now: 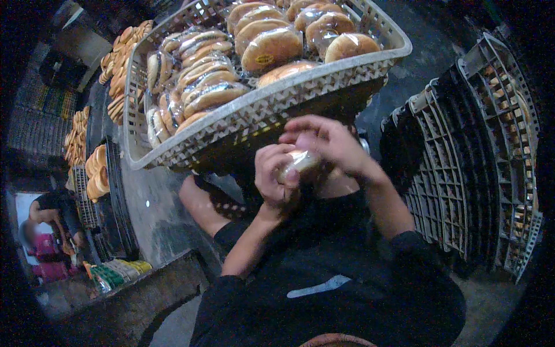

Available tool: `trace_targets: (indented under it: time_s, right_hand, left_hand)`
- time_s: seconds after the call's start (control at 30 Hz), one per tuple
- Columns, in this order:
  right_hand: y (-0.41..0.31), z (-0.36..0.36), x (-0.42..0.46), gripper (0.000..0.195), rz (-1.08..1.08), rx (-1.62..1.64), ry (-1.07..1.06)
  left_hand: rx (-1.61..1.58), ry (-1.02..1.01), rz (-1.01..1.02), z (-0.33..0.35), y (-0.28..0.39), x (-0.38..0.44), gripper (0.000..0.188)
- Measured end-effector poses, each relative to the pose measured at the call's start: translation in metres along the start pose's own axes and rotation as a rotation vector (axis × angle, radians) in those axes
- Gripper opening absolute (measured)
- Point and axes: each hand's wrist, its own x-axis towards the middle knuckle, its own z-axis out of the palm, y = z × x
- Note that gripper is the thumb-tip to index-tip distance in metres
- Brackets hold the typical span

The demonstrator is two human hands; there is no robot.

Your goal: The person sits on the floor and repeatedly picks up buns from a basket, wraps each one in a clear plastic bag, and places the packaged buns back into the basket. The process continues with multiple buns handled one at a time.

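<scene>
My left hand (274, 171) grips a bread roll in clear plastic wrap (301, 160), with the thumb pressed along its near side. Slightly blurred, my right hand (331, 141) arches over the roll's upper end; whether its fingers pinch the wrap is hard to tell. Just beyond both hands stands a pale plastic crate (269, 100), tilted in view. Wrapped round buns (272, 48) fill it in rows, packed on edge. One of these buns bears a yellow printed mark. Flatter wrapped buns (212, 93) line the crate's left side.
Stacked plastic crates (442, 173) rise on the right. To the left, unwrapped loaves (97, 173) and more bread (125, 65) sit on racks. A person (47, 243) is at the far left, near folded green and yellow bags (117, 273) on a ledge (143, 290).
</scene>
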Motion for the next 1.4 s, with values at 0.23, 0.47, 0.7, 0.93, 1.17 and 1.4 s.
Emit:
trace_targets:
  time_s: [0.23,0.47,0.7,0.93,1.17,1.4]
  right_hand:
    - [-0.022,-0.030,-0.008,0.037,-0.076,-0.092,0.156]
    - [-0.071,-0.037,-0.031,0.055,-0.599,-0.148,0.314]
    - [-0.016,0.010,-0.034,0.045,-0.466,-0.083,0.305]
    - [0.011,0.022,-0.035,0.016,-0.297,-0.526,0.200]
    - [0.050,0.018,-0.092,0.012,0.001,-0.939,-0.060]
    - [0.074,0.027,-0.123,0.025,0.172,-1.105,0.105]
  left_hand:
    - [0.137,0.041,-0.102,-0.017,0.004,0.136,0.035]
    - [-0.059,-0.016,-0.004,0.010,0.033,0.147,0.024]
    - [0.075,-0.146,-0.073,0.002,0.039,0.029,0.016]
    - [-0.071,-0.352,-0.508,-0.035,0.036,0.011,0.020]
    - [0.232,-1.003,-0.703,-0.037,0.044,-0.028,0.010]
    - [-0.373,-0.840,-1.169,-0.022,0.010,-0.086,0.024]
